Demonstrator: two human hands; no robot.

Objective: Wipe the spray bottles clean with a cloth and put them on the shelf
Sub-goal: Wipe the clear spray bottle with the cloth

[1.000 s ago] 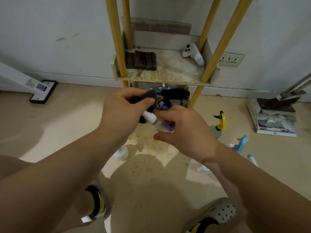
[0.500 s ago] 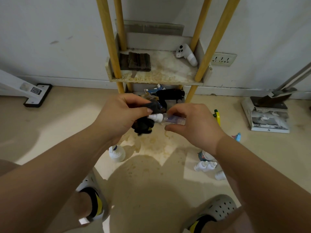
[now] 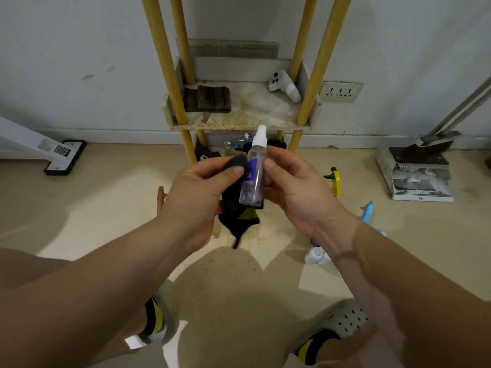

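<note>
A small clear spray bottle point(image 3: 253, 176) with a white nozzle and purple label stands upright between my hands, in front of the shelf. My right hand point(image 3: 295, 189) pinches its right side with thumb and fingers. My left hand point(image 3: 202, 192) grips a black cloth point(image 3: 236, 211) and presses it against the bottle's left side; the cloth's tail hangs below. The shelf point(image 3: 239, 123) has yellow poles and a stained white tray. A white spray bottle point(image 3: 284, 86) lies on that tray at the right.
Folded dark cloths point(image 3: 210, 99) lie on the tray's left. On the floor to the right are a yellow-green sprayer point(image 3: 335, 181), a blue sprayer point(image 3: 368, 211) and white bottles point(image 3: 317, 257). A dustpan point(image 3: 417, 171) stands far right, a white device point(image 3: 63, 156) far left. Clutter fills the lower shelf.
The bottle has turned from lying sideways, nozzle left, to upright with the nozzle up. Both hands rose slightly, and the cloth now covers the bottle's left side.
</note>
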